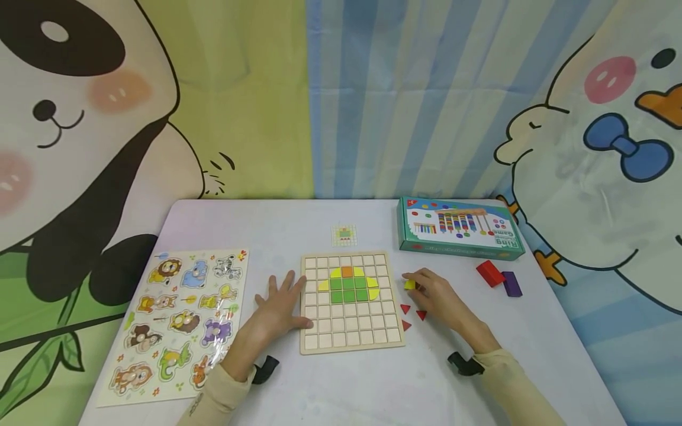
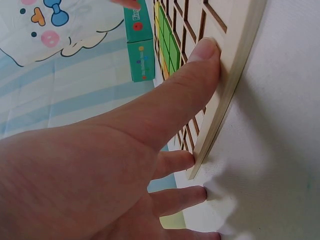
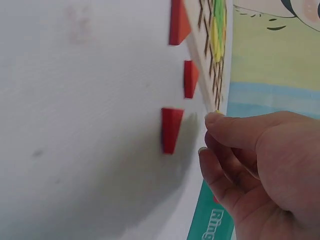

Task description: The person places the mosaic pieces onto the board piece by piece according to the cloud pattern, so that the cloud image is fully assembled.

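A square wooden grid board (image 1: 353,342) lies mid-table, with green squares (image 1: 348,290), yellow pieces and one orange square (image 1: 347,271) set in its cells. My left hand (image 1: 277,309) is spread at the board's left side; in the left wrist view its thumb (image 2: 204,52) presses on the rim. Just right of the board, my right hand (image 1: 439,297) pinches a small yellow block (image 1: 409,284) between thumb and fingertips. In the right wrist view the fingers mostly hide that block. Three red triangular blocks (image 1: 406,325) lie between the board and my right hand.
Behind the board is a small pattern card (image 1: 344,235). A green game box (image 1: 460,229) stands at the back right, with a red block (image 1: 490,273) and a purple block (image 1: 512,284) in front of it. An animal puzzle board (image 1: 181,325) covers the left side.
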Demonstrator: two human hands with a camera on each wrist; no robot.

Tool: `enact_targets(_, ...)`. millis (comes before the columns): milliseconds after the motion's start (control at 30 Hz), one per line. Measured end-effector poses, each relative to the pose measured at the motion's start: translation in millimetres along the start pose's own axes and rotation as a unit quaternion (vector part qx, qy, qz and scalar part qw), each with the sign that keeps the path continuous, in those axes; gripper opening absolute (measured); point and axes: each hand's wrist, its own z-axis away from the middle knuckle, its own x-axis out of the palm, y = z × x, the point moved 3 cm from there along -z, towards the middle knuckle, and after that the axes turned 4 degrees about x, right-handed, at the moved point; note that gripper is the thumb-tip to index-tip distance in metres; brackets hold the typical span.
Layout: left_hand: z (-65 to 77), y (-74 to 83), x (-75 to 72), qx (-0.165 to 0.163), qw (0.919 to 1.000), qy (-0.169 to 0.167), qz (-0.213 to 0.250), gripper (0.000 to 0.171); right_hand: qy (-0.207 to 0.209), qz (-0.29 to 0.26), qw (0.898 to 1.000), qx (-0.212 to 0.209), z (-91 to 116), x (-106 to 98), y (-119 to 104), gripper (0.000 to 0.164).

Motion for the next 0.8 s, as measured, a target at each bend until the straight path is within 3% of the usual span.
enact_targets(200, -0.1, -0.4, 0.8, -0.002, 1.0000, -0.003, 0.000, 0.104, -0.026, -0.059, 0.998, 0.015, -14, 3, -18, 0.039)
enact_targets(367, -0.2, -0.1, 2.0, -0.001, 1.0000, -0.003, 0.003, 0.104, -0.036, -0.083, 0.996, -0.028, -28, 8, -38, 0.031)
enact_targets(567, -0.9, -1.2, 2.9, 0.000, 1.0000, 0.001, -0.006, 0.104, -0.056, -0.084, 0.992, -0.081, -42, 18, -63, 0.033)
enact_targets(800, -0.6, -0.2, 1.5, -0.002, 1.0000, 0.005, -0.005, 0.104, -0.060, -0.114, 0.988, -0.088, -58, 32, -91, 0.030)
